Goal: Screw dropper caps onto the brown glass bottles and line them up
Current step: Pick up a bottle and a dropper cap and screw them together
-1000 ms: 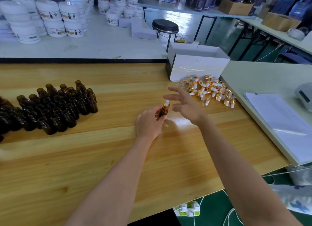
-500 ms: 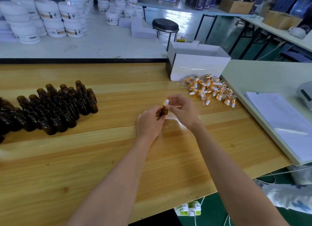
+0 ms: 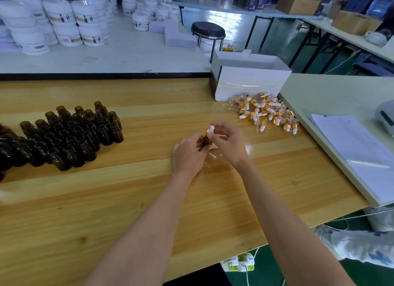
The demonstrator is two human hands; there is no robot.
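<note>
A small brown glass bottle [image 3: 206,140] stands near the middle of the wooden table [image 3: 128,200], gripped by my left hand [image 3: 188,155]. A dropper cap [image 3: 211,129] with a white bulb and gold collar sits on its neck, and my right hand [image 3: 229,141] pinches it with thumb and fingers. Several uncapped brown bottles [image 3: 70,134] stand packed together at the left. A loose pile of dropper caps [image 3: 266,112] lies at the right, beyond my right hand.
An open white box [image 3: 249,83] stands behind the cap pile. A pale side table [image 3: 332,93] with a stack of papers [image 3: 354,144] adjoins on the right. White tubs [image 3: 64,23] and a black stool [image 3: 207,30] lie beyond the table's far edge.
My right hand came back from an open reach toward the cap pile and closed its fingers on the cap of the bottle. My left hand kept holding the bottle in place.
</note>
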